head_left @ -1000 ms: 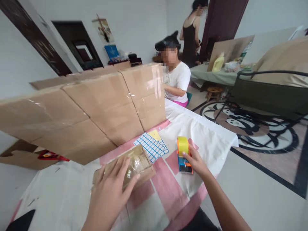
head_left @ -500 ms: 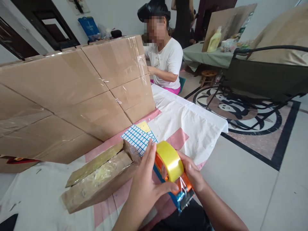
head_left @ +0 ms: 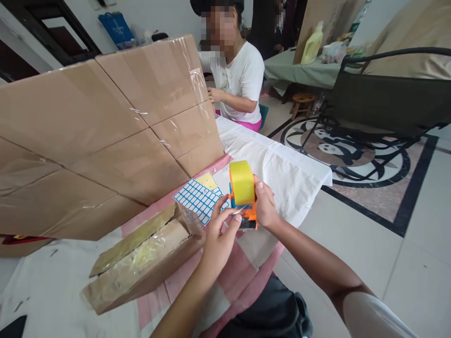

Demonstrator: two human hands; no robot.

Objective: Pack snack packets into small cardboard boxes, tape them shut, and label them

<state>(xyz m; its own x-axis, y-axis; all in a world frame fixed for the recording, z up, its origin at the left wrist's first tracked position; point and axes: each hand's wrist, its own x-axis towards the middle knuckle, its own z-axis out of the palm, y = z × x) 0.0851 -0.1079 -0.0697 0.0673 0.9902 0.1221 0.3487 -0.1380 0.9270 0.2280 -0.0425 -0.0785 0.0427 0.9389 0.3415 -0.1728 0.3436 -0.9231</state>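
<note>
My right hand (head_left: 266, 206) grips an orange and blue tape dispenser (head_left: 251, 217) from its right side. A wide roll of yellow tape (head_left: 242, 183) is mounted in it, uppermost. At the dispenser's near end, my left hand (head_left: 221, 234) is closed in a pinch of thumb and fingers on the clear loose end of the tape (head_left: 242, 209). Left of my hands lies a taped cardboard box (head_left: 141, 263) with a gap along its top. Beyond it is a sheet of blue-bordered labels (head_left: 197, 199), partly overlapping a yellow piece (head_left: 207, 181).
A tall wall of taped cardboard boxes (head_left: 105, 141) stands across the cloth-covered table (head_left: 275, 155). Behind it sits a person in a white shirt (head_left: 243, 75). To the right are a dark folding chair (head_left: 384, 94) and a side table with a yellow bottle (head_left: 313, 44).
Both hands have raised the dispenser forward, away from my lap, and turned it. My left hand has gone from cupping its side to pinching the tape end.
</note>
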